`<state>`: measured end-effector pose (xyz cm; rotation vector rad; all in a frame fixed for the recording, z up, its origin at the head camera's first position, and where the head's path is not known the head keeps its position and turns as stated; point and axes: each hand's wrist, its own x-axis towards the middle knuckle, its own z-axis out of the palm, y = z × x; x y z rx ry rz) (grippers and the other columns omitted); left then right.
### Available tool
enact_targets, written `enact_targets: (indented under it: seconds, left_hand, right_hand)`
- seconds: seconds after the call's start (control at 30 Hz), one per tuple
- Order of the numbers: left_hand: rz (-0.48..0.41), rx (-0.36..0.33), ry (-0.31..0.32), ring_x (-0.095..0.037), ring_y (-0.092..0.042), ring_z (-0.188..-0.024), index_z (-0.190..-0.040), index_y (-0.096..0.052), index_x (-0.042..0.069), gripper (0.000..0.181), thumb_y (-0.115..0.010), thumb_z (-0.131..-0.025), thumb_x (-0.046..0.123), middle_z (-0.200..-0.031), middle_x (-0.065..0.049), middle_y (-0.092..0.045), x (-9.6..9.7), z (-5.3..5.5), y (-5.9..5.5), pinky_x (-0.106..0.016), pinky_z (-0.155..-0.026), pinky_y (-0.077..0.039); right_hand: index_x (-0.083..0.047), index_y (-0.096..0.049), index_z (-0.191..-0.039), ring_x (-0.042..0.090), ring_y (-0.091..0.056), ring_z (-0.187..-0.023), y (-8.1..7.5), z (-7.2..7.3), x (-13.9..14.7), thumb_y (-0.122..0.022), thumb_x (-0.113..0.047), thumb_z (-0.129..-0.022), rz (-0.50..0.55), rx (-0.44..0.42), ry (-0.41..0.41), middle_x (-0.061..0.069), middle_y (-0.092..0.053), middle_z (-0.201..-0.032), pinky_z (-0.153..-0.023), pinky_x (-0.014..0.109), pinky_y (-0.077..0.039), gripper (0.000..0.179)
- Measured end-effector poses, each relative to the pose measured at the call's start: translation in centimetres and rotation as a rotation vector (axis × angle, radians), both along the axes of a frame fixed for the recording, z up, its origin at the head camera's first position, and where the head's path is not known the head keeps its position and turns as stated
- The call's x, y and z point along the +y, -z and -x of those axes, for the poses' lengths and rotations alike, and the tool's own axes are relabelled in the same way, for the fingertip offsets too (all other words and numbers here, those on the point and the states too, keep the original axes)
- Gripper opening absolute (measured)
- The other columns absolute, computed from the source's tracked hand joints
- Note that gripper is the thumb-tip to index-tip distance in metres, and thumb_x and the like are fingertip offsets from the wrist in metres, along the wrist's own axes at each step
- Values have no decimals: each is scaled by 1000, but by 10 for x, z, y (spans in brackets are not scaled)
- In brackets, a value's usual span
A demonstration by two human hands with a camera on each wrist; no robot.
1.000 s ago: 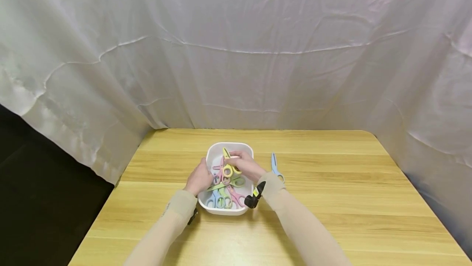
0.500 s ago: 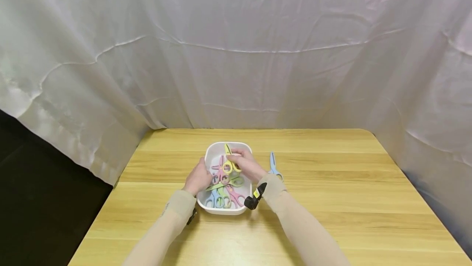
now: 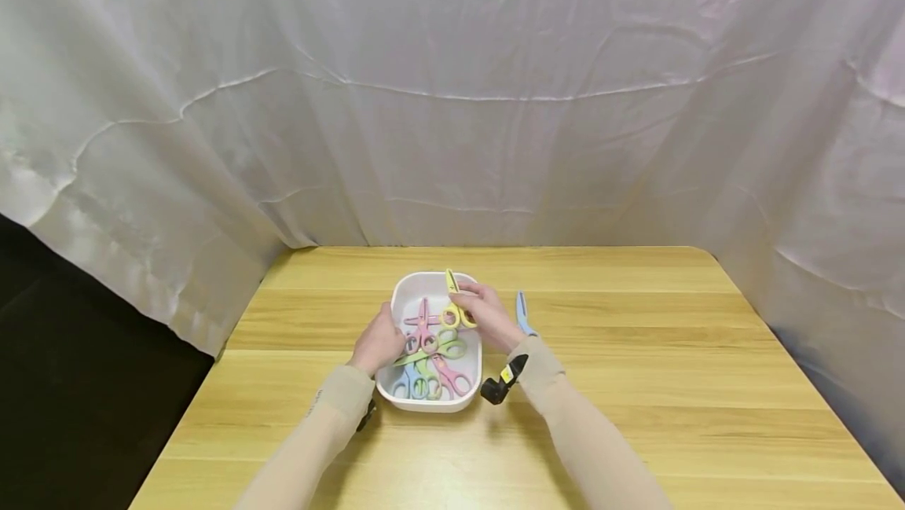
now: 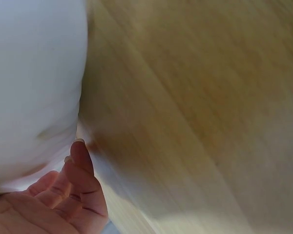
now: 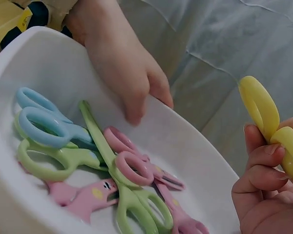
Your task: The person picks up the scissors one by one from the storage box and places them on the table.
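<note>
My left hand [image 3: 378, 339] grips the left wall of a white plastic bin [image 3: 429, 407], thumb over the rim and fingers outside, as the left wrist view shows. Above the bin's far right corner, my right hand [image 3: 489, 315] holds yellow scissors [image 3: 452, 283], blades pointing away and handle loops toward me. In the right wrist view its fingers curl at the yellow loops [image 5: 258, 105]. Inside the bin lie several children's scissors, among them blue scissors [image 5: 41, 127], pink scissors [image 5: 133, 167] and green scissors [image 5: 98, 134], overlapping one another.
Light blue scissors [image 3: 522, 312] lie on the wooden table [image 3: 672, 368] to the right of the bin, partly hidden by my right hand and wrist. A pale grey curtain [image 3: 452, 156] hangs around the table's back and sides.
My right hand has lifted the yellow scissors and shifted right, toward the bin's far right corner, uncovering more of the pink scissors. My left hand keeps its grip on the bin.
</note>
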<state>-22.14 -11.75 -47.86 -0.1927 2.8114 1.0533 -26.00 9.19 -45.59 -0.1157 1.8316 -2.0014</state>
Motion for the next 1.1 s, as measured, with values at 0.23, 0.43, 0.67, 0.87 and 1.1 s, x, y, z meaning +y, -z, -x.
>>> enact_targets:
  seconds: [0.23,0.43,0.67,0.87,1.1]
  left_hand:
    - [5,-3,-1,-37,-65,-109,-153,-28,-3,69,-52,-88,2,-132,-27,-60,1,0,-1,-53,-93,-59]
    - [10,-8,0,-35,-65,-106,-152,-28,-4,68,-52,-89,4,-130,-27,-60,1,-2,-3,-52,-90,-60]
    - [14,-15,0,-34,-65,-105,-152,-29,-3,66,-52,-90,4,-130,-27,-60,2,-2,-4,-51,-87,-61]
    - [18,-22,1,-34,-65,-105,-152,-29,-3,68,-53,-89,5,-131,-27,-60,1,-1,-3,-50,-87,-61]
    - [20,-24,2,-34,-64,-106,-153,-28,-3,67,-52,-90,5,-131,-27,-59,1,0,-3,-51,-91,-60]
  right_hand:
    - [1,-42,-150,9,-61,-84,4,1,18,-54,-18,-102,2,0,16,7,-68,-106,-83,29,-57,53]
    - [3,-49,-144,5,-44,-67,7,2,31,-57,-15,-99,-28,6,101,-7,-63,-83,-63,17,-41,49]
    - [5,-47,-143,3,-41,-62,12,5,50,-56,-15,-100,-39,23,117,-10,-58,-78,-58,16,-37,48]
    - [6,-42,-146,4,-40,-65,16,7,65,-55,-17,-101,-64,16,130,-12,-53,-79,-65,20,-37,53]
    - [8,-37,-149,3,-40,-66,14,9,82,-55,-16,-102,-87,14,137,-10,-51,-82,-62,18,-37,57]
